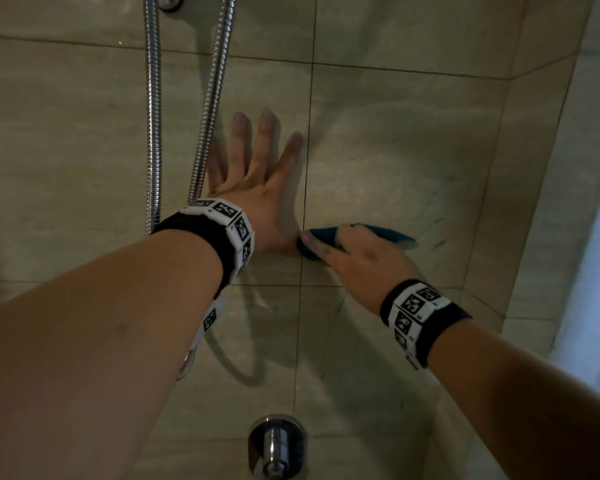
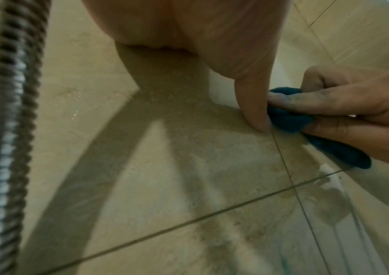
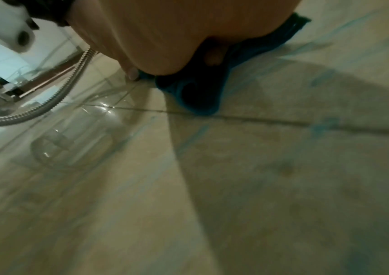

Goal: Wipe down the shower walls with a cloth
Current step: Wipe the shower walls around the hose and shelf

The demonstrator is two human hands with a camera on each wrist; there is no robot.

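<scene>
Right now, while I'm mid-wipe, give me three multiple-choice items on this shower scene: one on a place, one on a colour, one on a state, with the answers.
1. Where is the cloth?
A. Draped over the tap
B. Against the tiled wall under the right hand, beside the left thumb
C. Hanging from the hose

2. What colour is the cloth?
A. Dark teal-blue
B. White
C. Red

3. How does the left hand lie?
A. Fist round the hose
B. Holding the cloth
C. Flat on the wall, fingers spread

Answers:
1 B: the left wrist view shows the cloth gripped on the tile next to the thumb.
2 A: all three views show it teal-blue.
3 C: the head view shows straight spread fingers beside the shower hose, with the tap far below.
</scene>
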